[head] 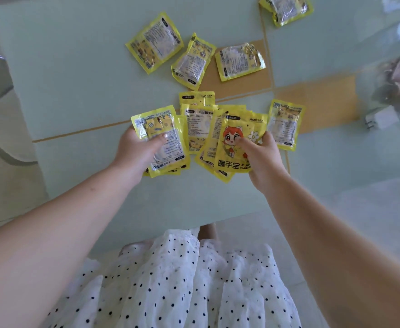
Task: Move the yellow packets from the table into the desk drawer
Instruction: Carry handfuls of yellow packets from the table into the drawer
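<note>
The left hand (pixel 136 147) grips a small stack of yellow packets (pixel 163 140), and the right hand (pixel 261 152) pinches a fanned bunch (pixel 232 143), seemingly gathering several per trip. Loose packets (pixel 155 42) lie on the worktop (pixel 76 79) toward twelve o'clock; no drawer is visible.

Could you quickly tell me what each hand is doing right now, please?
Left hand: holding a stack of yellow packets, thumb on top.
Right hand: holding another bunch of packets, the cartoon-faced packet on top.
</note>
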`<control>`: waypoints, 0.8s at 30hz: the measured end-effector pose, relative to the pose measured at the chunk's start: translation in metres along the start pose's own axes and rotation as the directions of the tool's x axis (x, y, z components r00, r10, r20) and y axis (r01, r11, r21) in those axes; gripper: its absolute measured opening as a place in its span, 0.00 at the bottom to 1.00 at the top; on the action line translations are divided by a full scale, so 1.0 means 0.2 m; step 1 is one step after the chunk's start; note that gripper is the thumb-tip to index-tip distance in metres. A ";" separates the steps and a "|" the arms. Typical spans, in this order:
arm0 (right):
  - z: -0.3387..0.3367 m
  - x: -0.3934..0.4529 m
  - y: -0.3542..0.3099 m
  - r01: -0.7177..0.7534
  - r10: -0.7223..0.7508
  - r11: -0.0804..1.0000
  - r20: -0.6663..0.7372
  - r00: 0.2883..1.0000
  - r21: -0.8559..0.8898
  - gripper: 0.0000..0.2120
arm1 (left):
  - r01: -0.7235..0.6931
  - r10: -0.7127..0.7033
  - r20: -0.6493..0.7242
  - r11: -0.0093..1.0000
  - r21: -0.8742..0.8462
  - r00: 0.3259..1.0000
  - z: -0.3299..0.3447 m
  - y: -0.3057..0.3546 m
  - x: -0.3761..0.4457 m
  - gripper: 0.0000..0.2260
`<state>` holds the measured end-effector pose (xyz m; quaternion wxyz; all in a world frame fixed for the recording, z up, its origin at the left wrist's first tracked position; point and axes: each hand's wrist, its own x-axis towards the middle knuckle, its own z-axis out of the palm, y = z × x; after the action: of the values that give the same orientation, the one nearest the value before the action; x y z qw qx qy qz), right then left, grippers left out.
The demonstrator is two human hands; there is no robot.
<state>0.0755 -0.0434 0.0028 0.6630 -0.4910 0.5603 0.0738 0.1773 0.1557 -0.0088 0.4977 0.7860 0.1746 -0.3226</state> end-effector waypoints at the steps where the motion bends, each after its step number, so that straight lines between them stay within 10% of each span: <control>1: -0.01 -0.04 0.02 0.006 -0.006 0.999 -0.010 1.000 0.039 0.13 | -0.019 0.018 0.038 1.000 0.010 0.999 -0.01 0.01 -0.02 0.08; 24: -0.59 -1.09 1.17 0.209 0.169 0.680 -0.427 0.888 0.703 0.19 | -0.299 -0.161 0.703 0.823 0.483 0.693 0.40 -0.31 -0.86 0.17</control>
<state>-0.2337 0.0877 0.0603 0.6521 -0.1932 0.6766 -0.2821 -0.0130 0.1200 0.0431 0.2827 0.7129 -0.1681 -0.6193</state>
